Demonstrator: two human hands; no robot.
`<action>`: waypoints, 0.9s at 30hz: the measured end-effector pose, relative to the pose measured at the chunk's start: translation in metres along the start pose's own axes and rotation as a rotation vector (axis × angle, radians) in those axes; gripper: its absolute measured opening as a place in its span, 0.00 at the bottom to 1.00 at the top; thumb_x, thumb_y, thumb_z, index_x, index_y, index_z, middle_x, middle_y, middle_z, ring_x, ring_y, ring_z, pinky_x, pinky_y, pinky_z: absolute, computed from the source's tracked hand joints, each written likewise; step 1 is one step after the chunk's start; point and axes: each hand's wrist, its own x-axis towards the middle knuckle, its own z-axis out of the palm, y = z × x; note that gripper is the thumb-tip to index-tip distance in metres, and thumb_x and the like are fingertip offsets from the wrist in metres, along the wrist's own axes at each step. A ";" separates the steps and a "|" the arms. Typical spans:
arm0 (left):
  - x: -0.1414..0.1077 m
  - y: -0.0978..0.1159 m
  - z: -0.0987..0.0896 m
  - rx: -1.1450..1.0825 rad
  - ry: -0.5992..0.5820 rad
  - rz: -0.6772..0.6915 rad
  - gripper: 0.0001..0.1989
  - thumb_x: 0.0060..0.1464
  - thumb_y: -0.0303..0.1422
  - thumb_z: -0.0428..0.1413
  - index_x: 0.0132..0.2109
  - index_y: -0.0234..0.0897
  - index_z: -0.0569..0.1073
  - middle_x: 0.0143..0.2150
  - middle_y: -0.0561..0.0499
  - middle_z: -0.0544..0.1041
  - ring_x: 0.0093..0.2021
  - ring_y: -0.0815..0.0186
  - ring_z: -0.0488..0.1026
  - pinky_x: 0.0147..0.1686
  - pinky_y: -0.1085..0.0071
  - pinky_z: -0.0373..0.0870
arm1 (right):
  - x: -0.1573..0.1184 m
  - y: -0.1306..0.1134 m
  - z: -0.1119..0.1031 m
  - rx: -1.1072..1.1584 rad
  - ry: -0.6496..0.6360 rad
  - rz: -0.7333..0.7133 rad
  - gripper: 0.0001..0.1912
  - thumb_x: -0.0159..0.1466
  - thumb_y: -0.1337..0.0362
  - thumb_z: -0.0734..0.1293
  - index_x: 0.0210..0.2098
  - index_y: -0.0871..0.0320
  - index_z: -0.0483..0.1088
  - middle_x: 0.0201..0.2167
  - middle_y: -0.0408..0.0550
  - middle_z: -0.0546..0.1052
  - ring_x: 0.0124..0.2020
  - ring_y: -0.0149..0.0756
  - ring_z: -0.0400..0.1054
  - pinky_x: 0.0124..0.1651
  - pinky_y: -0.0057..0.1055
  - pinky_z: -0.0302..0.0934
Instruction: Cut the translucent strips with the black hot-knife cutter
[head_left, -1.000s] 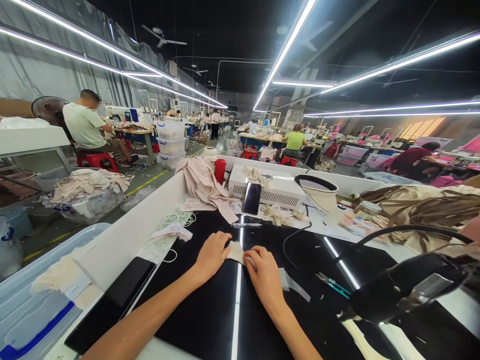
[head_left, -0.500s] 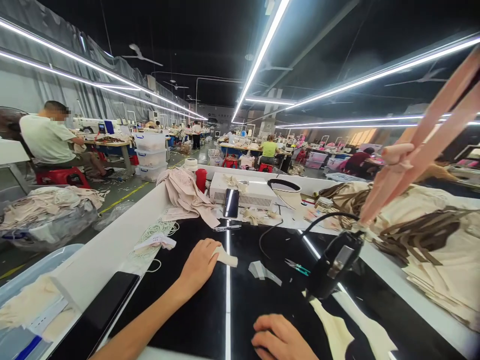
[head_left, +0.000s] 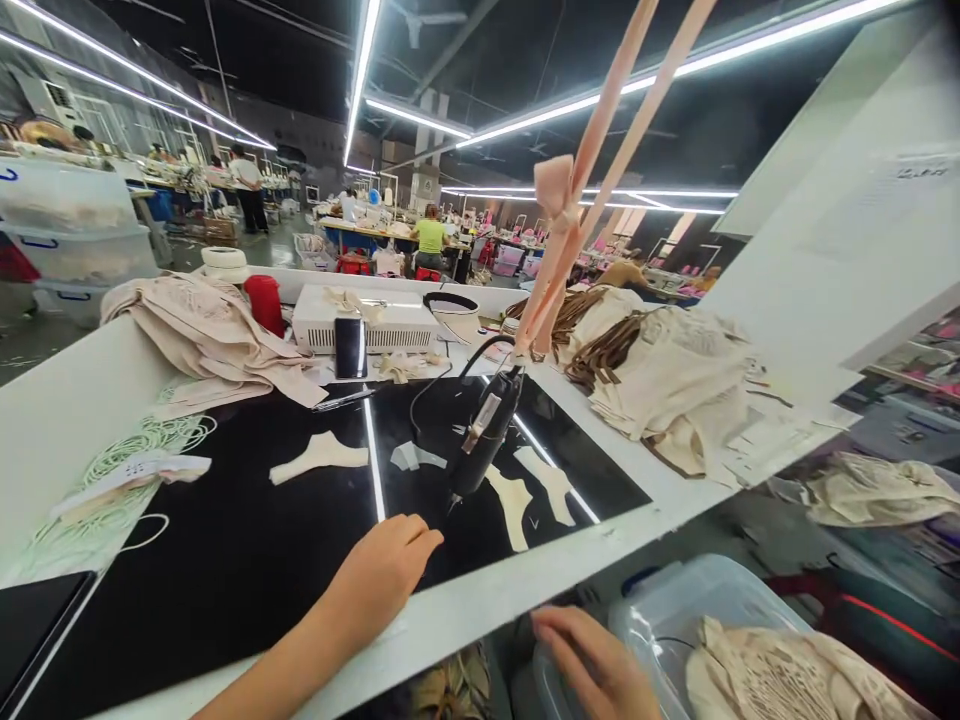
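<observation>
My left hand (head_left: 386, 570) is above the front of the black work surface (head_left: 225, 560), its fingers curled together; whatever may be inside them is hidden. My right hand (head_left: 600, 665) is past the table's front edge, beside a clear plastic bin (head_left: 720, 580), with its fingers stretched out and nothing seen in them. A cream fabric piece (head_left: 319, 457) lies flat beyond my left hand. Two more pieces, a yellowish one (head_left: 512, 508) and a paler one (head_left: 546, 484), lie at the right. A black handheld tool (head_left: 489, 430) hangs from a pink fabric strap (head_left: 553, 270) over the surface.
Beige fabric (head_left: 795, 670) fills part of the bin. A phone (head_left: 350, 348) leans against a white box (head_left: 300, 325). Stacked fabric (head_left: 667, 370) is at the right, and pink-beige pieces (head_left: 202, 330) and a red thread cone (head_left: 264, 305) at the left. People work further back.
The view has swung right. My left hand has let go of the cream fabric piece and come back toward the table's front edge. My right hand has moved right, off the table.
</observation>
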 end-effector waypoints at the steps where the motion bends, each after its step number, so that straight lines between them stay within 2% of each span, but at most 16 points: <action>1: 0.002 0.007 0.003 0.021 -0.050 0.027 0.15 0.65 0.20 0.47 0.50 0.39 0.74 0.42 0.49 0.76 0.41 0.61 0.76 0.43 0.64 0.75 | 0.009 0.000 -0.004 -0.012 0.041 0.011 0.12 0.69 0.53 0.65 0.40 0.48 0.79 0.37 0.46 0.84 0.38 0.40 0.81 0.41 0.28 0.75; 5: 0.016 0.034 0.013 0.057 -0.223 0.092 0.11 0.65 0.21 0.50 0.48 0.38 0.72 0.41 0.50 0.76 0.38 0.61 0.75 0.39 0.65 0.74 | 0.053 0.004 -0.015 -0.115 0.029 -0.004 0.13 0.72 0.54 0.62 0.41 0.51 0.77 0.39 0.48 0.83 0.38 0.38 0.78 0.33 0.27 0.72; 8: 0.030 0.047 0.021 0.098 -0.292 0.138 0.10 0.64 0.21 0.50 0.48 0.37 0.70 0.40 0.50 0.76 0.36 0.61 0.74 0.36 0.65 0.74 | 0.079 0.015 -0.016 -0.129 -0.009 -0.038 0.13 0.71 0.54 0.63 0.44 0.52 0.76 0.41 0.49 0.82 0.41 0.40 0.77 0.37 0.31 0.72; 12: 0.049 0.058 0.034 0.134 -0.255 0.128 0.12 0.63 0.22 0.51 0.52 0.36 0.69 0.39 0.49 0.76 0.36 0.61 0.75 0.34 0.66 0.73 | 0.094 0.028 -0.007 -0.128 -0.074 -0.095 0.13 0.71 0.54 0.63 0.45 0.52 0.77 0.42 0.51 0.81 0.43 0.43 0.76 0.46 0.38 0.72; 17: 0.063 0.060 0.050 0.119 -0.182 0.017 0.12 0.68 0.26 0.50 0.55 0.37 0.69 0.41 0.48 0.76 0.37 0.62 0.76 0.33 0.69 0.73 | 0.094 0.034 0.002 -0.123 -0.101 -0.125 0.16 0.73 0.57 0.59 0.44 0.54 0.78 0.41 0.53 0.81 0.43 0.45 0.76 0.47 0.43 0.71; 21: 0.064 0.059 0.054 0.107 -0.182 -0.028 0.13 0.70 0.30 0.49 0.59 0.38 0.68 0.41 0.49 0.76 0.38 0.61 0.77 0.35 0.68 0.74 | 0.092 0.034 0.001 -0.095 -0.097 -0.105 0.15 0.73 0.59 0.59 0.45 0.53 0.78 0.42 0.53 0.81 0.44 0.44 0.76 0.49 0.41 0.71; 27: 0.062 0.060 0.054 0.114 -0.154 -0.027 0.17 0.70 0.30 0.49 0.63 0.39 0.64 0.39 0.50 0.76 0.36 0.64 0.77 0.33 0.70 0.72 | 0.095 0.032 -0.003 -0.039 -0.090 -0.026 0.15 0.72 0.58 0.61 0.42 0.52 0.80 0.40 0.52 0.80 0.42 0.42 0.76 0.44 0.36 0.72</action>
